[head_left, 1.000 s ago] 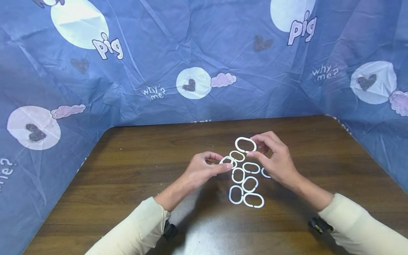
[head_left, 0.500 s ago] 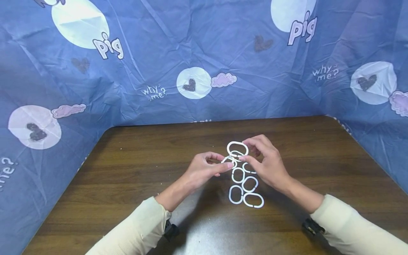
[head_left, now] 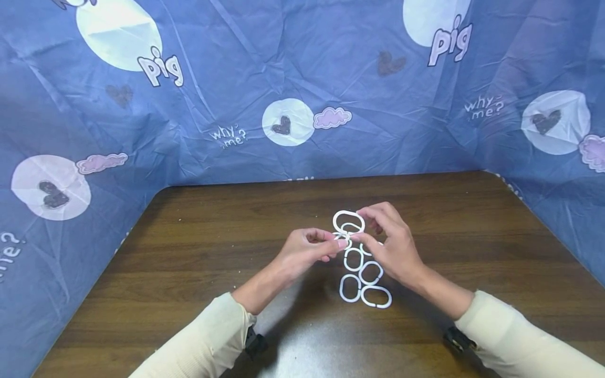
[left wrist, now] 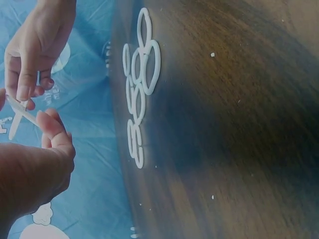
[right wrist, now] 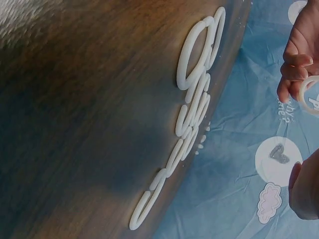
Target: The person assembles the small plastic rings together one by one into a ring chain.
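My left hand (head_left: 304, 249) pinches a white oval plastic curtain ring (right wrist: 303, 99) between thumb and fingers. A second white split curtain ring (head_left: 348, 212) is held by my right hand (head_left: 396, 244), fingertips at its right side and thumb at its lower edge. The two rings cross at the thumb tips, above the table, as the left wrist view shows near the left hand (left wrist: 35, 169). Just below lie several more such rings (head_left: 342, 289) in a loose cluster, each with a small gap. My right hand hides part of the cluster in the head view.
The brown wood-grain table (head_left: 227, 220) spreads around the rings, with small white specks on it. Blue printed cloth (head_left: 246, 79) hangs behind and along both sides of the table. Light sleeves (head_left: 208, 331) with black wrist straps cover the forearms.
My right hand has moved left with its ring, bringing it to the ring in my left hand, so the two now overlap. The left hand has stayed nearly still.
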A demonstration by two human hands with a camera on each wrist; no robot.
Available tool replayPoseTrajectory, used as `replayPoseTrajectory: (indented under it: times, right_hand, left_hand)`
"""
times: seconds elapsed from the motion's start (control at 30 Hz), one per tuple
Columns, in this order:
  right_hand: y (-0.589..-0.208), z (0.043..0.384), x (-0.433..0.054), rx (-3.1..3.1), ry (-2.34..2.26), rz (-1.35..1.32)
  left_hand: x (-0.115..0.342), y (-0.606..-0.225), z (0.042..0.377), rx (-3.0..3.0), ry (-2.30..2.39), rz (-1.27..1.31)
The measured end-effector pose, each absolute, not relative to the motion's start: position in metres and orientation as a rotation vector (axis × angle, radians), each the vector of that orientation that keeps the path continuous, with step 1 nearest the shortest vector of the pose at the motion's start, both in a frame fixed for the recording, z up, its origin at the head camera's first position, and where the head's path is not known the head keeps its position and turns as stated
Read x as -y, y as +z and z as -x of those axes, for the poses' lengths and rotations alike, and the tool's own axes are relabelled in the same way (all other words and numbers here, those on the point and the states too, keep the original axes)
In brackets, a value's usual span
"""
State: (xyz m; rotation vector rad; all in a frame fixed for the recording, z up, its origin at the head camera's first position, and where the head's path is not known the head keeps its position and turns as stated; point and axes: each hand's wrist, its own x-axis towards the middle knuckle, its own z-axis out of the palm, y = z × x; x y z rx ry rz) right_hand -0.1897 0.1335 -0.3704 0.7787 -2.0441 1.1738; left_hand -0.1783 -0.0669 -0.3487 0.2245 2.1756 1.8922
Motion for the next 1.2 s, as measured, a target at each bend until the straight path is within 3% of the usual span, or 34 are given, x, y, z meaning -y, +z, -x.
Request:
replayPoseTrajectory:
  times: [1.2]
  right_hand:
    - [-0.3669,0.1858,-0.1266,2.0,1.012,-0.771]
  left_hand:
    - [0.0636,-0.3527,0.1762,-1.662,2.167,-0.221]
